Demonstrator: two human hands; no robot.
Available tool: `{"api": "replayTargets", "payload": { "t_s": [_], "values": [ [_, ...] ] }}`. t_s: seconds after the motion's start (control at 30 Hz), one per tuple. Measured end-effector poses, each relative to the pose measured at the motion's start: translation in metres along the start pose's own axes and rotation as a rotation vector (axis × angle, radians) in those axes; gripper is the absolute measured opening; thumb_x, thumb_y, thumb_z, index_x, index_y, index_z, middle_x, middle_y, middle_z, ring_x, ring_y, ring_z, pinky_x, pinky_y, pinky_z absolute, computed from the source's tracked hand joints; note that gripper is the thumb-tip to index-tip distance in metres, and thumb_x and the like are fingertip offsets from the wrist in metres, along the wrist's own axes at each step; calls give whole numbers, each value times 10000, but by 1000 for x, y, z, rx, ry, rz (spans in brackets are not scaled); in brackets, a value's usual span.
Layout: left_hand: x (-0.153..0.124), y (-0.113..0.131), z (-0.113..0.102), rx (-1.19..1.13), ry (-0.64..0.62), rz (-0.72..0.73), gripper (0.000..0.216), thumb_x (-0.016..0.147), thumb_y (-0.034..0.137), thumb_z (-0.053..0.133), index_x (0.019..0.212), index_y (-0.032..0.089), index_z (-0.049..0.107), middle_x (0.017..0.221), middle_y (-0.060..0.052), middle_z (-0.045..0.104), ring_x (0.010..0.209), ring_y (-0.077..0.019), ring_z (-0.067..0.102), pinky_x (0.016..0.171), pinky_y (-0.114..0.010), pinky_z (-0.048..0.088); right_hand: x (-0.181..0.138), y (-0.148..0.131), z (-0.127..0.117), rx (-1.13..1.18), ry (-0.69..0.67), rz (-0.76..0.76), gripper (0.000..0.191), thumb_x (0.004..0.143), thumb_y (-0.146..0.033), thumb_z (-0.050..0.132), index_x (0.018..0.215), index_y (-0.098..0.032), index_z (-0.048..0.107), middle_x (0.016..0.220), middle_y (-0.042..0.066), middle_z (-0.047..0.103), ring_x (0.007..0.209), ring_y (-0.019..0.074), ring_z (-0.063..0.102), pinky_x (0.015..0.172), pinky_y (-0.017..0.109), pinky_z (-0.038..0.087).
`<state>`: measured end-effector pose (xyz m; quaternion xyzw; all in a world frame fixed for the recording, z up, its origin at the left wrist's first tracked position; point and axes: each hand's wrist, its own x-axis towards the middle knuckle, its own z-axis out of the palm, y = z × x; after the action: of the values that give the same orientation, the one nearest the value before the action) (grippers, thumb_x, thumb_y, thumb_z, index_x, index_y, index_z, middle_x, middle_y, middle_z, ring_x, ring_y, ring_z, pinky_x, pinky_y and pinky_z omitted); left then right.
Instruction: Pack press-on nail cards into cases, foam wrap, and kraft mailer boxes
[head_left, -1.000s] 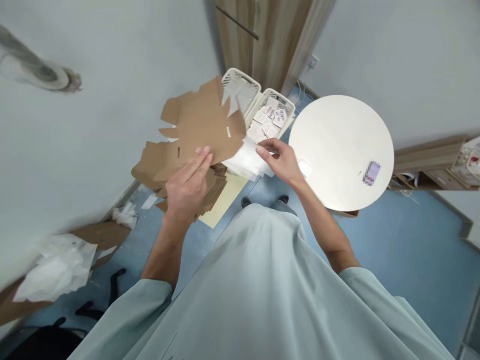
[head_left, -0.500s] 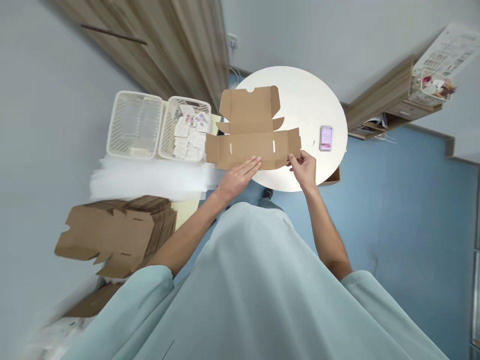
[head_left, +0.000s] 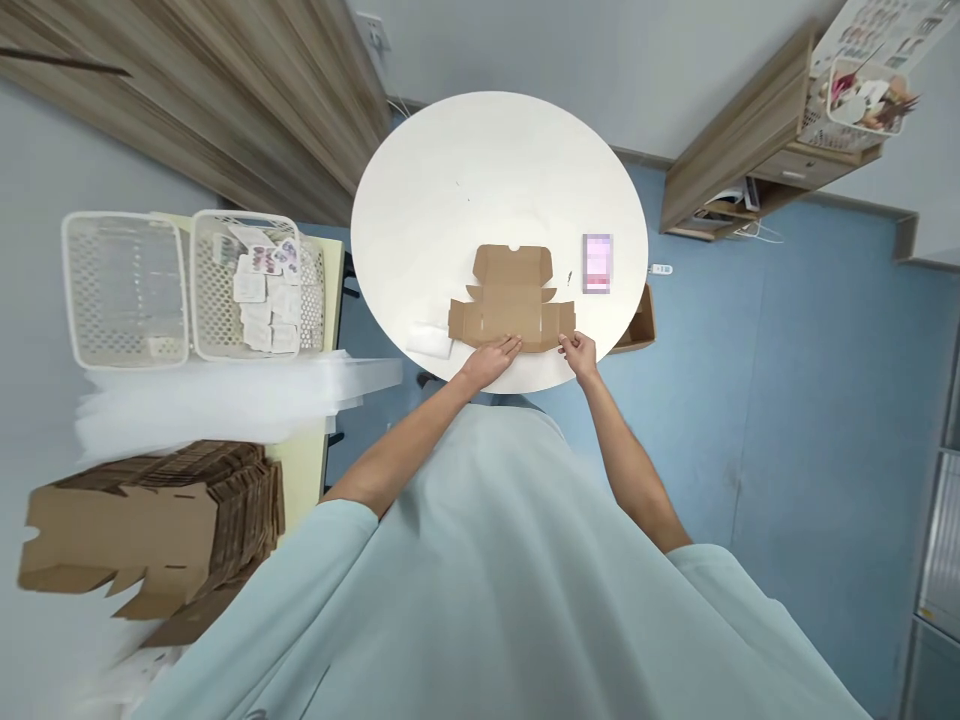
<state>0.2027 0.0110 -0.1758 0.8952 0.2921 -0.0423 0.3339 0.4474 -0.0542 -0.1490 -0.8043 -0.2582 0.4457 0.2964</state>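
A flat, unfolded brown cardboard box blank (head_left: 513,300) lies on the round white table (head_left: 480,170) near its front edge. My left hand (head_left: 491,360) rests on the blank's near edge with fingers stretched flat. My right hand (head_left: 579,352) pinches the blank's right near corner flap. A small white packet (head_left: 430,340) lies on the table just left of the blank.
A pink phone (head_left: 597,262) lies on the table right of the blank. At the left stand two white baskets (head_left: 127,290), one holding small packets (head_left: 259,290), plus white foam sheets (head_left: 217,400) and a stack of cardboard blanks (head_left: 165,520). A wooden shelf (head_left: 750,160) stands at the right.
The cardboard blank came off the left stack and over to the round table, where it now lies flat. Both hands followed it, and the view swung right.
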Motion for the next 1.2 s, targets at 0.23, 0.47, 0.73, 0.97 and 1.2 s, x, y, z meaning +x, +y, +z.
{"api": "replayTargets", "payload": {
  "t_s": [0.23,0.47,0.73,0.97,1.2],
  "values": [
    [8,-1,27,-61,-146,-122,716,972,-13,429,1648,104,632,1760,-224,555,1679,-344,510,1337,-552,505,18,27,4,-182,-44,132,270,945,-436,733,789,-244,625,857,43,809,879,241,814,843,316,620],
    [-12,-35,28,-108,-23,-275,792,935,16,455,1726,-29,467,1789,-325,465,1729,-375,426,1412,-600,391,29,10,1,-455,70,-28,565,1045,-353,623,1550,-101,627,1669,279,595,1515,394,636,1291,567,514],
    [-25,-51,9,-201,-74,-391,419,1054,162,574,1401,163,808,1818,-207,482,1716,-392,444,1391,-592,440,74,-31,54,-506,-184,-204,882,1039,-275,646,1837,-213,276,1804,240,408,1594,444,533,1290,683,519],
    [-26,-61,5,-268,-4,-376,473,1024,80,484,1224,193,899,1725,-122,624,1576,-335,631,1354,-499,512,73,-33,68,-565,-273,-182,936,1031,-333,724,1849,-222,283,1695,235,425,1335,386,726,1188,568,626],
    [-27,-46,8,-329,104,-542,394,1008,88,531,1255,169,827,1660,-166,655,1456,-341,704,1237,-507,591,28,-7,54,-645,-407,-220,1438,816,-463,1006,1883,-309,55,1746,257,359,1523,455,583,1146,622,638]
  ]
}}
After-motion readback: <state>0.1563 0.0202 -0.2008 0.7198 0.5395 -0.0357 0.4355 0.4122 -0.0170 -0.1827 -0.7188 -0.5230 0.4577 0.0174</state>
